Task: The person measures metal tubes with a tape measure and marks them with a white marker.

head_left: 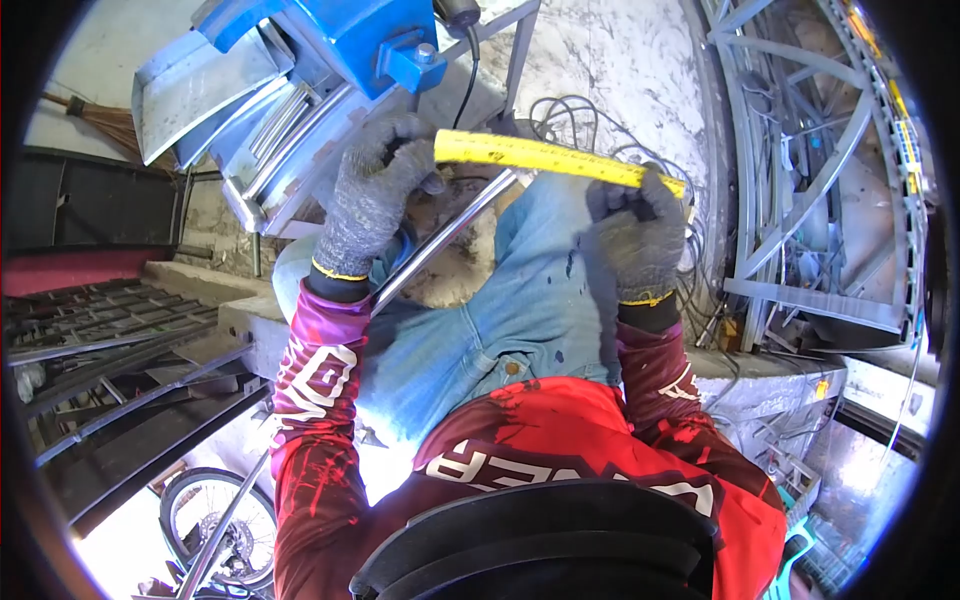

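A yellow measuring tape (540, 154) is stretched between my two gloved hands, above my lap. My left hand (378, 195), in a grey knit glove, is closed at the tape's left end. In the same kind of glove, my right hand (645, 235) grips the tape near its right end; its fingers are slightly blurred. A shiny metal tube (445, 232) runs diagonally under the tape, passing beside my left wrist and over my jeans. The tape's case cannot be made out.
A blue machine (345, 40) with metal trays stands at the upper left. Black cables (575, 115) lie coiled on the floor ahead. On the right is a grey steel frame (800, 190); at left, metal bars (110, 320) are stacked. A motorcycle wheel (220, 525) shows lower left.
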`<state>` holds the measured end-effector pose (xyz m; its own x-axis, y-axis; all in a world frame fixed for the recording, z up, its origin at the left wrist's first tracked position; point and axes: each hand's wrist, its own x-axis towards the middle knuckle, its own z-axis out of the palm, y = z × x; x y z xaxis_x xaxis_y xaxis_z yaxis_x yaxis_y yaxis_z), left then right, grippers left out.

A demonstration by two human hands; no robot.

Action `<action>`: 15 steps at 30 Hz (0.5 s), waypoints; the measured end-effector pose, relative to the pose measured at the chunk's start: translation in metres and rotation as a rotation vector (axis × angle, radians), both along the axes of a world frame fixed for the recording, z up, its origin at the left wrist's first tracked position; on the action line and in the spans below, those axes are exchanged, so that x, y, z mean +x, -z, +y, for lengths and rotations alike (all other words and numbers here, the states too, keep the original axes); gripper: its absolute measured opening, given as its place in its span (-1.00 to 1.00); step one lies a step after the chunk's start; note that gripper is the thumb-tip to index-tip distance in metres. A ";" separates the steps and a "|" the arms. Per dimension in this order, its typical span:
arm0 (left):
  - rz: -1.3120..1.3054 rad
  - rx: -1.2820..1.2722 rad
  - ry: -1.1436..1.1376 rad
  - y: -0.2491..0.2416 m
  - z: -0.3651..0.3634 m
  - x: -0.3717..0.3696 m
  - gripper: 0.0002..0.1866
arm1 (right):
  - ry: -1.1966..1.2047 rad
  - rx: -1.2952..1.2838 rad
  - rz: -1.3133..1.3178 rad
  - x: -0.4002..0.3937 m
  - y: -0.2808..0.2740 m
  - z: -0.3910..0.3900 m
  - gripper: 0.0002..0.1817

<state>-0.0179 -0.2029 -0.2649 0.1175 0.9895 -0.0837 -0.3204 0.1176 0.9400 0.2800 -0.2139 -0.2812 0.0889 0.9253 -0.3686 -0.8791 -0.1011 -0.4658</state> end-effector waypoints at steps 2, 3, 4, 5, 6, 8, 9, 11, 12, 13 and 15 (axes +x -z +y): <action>0.269 0.095 -0.078 -0.006 0.002 -0.001 -0.79 | -0.075 0.175 -0.008 0.009 -0.008 0.012 -0.86; 0.334 0.282 -0.179 -0.007 0.005 0.005 -0.80 | -0.154 0.260 -0.040 0.005 -0.027 0.014 -0.85; -0.053 0.070 -0.088 -0.013 -0.002 0.004 -0.80 | -0.230 0.343 -0.076 0.003 -0.038 0.015 -0.83; -0.194 0.087 -0.039 -0.017 -0.005 0.004 -0.79 | -0.484 0.597 0.042 0.002 -0.035 0.023 -0.79; -0.335 0.100 0.011 -0.018 -0.006 0.003 -0.78 | -0.616 0.680 0.005 -0.008 -0.038 0.027 -0.81; -0.348 0.142 0.034 -0.020 -0.007 0.005 -0.78 | -0.667 0.685 -0.140 -0.036 -0.044 0.018 -0.80; -0.356 0.182 0.051 -0.021 -0.008 0.005 -0.78 | -0.748 0.624 -0.312 -0.036 -0.029 0.021 -0.79; -0.310 0.178 0.020 -0.022 -0.009 0.003 -0.78 | -0.816 0.672 -0.032 -0.053 -0.018 0.028 -0.75; -0.263 0.172 -0.001 -0.023 -0.010 0.003 -0.78 | -0.795 0.654 -0.019 -0.061 -0.028 0.023 -0.73; -0.271 0.163 -0.009 -0.022 -0.011 0.003 -0.76 | -0.802 0.652 -0.019 -0.063 -0.027 0.021 -0.73; -0.286 0.172 -0.006 -0.020 -0.010 0.003 -0.76 | -0.715 0.686 -0.118 -0.064 -0.021 0.019 -0.76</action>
<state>-0.0148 -0.2125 -0.2450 0.1058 0.9871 0.1202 -0.5746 -0.0380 0.8176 0.2159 -0.1953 -0.2604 -0.5704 0.7853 0.2407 -0.6609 -0.2649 -0.7021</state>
